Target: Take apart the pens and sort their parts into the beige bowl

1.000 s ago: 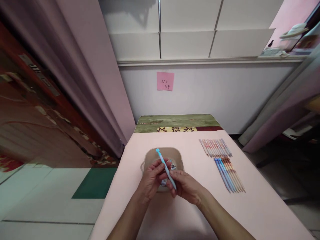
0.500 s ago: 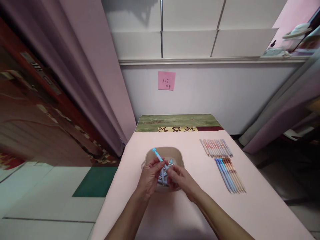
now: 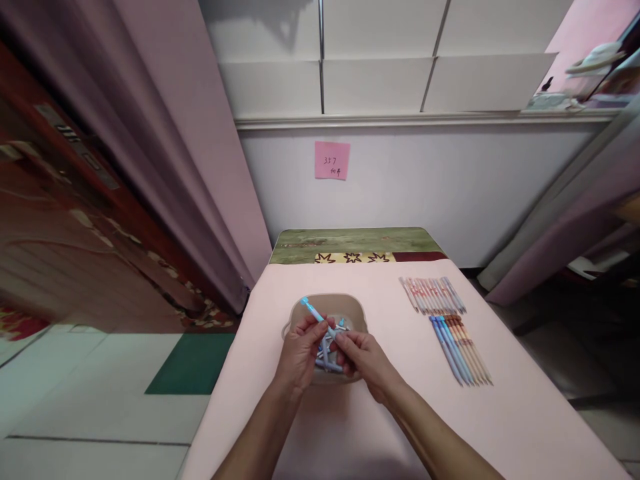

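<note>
A light blue pen [image 3: 313,311] with a bright blue top slants between my two hands above a beige basin [image 3: 345,301]. My left hand [image 3: 303,347] pinches its barrel near the middle. The fingers of my right hand [image 3: 363,353] close round its lower end, hiding the tip. Under my hands, loose pen parts [image 3: 327,357] in pale blue and white lie in the basin, partly covered by my fingers. To the right, a row of blue and brown pens [image 3: 460,351] lies side by side, below another row of pale, reddish-patterned pens [image 3: 433,295].
The table [image 3: 400,427] has a pink cover, with a green patterned strip [image 3: 350,239] bare at its far end. Behind it, a pink note [image 3: 332,161] is stuck to the white wall. A purple curtain and a reddish-brown door stand at the left.
The pen's blue top has shifted slightly left and down. Both hands keep their grip over the basin, with only small finger movements; the pen rows are unchanged.
</note>
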`<state>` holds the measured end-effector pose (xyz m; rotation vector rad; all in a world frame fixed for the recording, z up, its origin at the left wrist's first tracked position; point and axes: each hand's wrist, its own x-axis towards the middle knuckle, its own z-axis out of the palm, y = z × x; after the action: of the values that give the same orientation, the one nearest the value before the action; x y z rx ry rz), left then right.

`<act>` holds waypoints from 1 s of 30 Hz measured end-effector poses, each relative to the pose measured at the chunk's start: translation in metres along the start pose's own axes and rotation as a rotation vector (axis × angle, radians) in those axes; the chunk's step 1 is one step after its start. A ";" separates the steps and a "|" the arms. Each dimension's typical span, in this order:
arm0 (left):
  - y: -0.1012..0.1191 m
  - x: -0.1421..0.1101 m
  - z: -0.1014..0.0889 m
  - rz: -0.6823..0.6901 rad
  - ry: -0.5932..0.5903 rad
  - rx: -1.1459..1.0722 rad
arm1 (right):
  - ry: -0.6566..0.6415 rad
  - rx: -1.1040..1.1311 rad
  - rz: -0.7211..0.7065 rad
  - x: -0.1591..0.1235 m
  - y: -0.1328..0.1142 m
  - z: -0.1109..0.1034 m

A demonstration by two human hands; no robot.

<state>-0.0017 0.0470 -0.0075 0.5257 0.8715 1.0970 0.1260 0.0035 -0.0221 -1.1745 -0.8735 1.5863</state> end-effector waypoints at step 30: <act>0.023 -0.011 -0.018 0.496 -0.002 1.126 | 0.232 -1.253 -0.608 0.014 -0.002 -0.022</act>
<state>-0.0314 0.0452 0.0032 1.7434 1.3699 0.9508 0.1461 0.0174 -0.0302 -1.6075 -1.9312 0.2782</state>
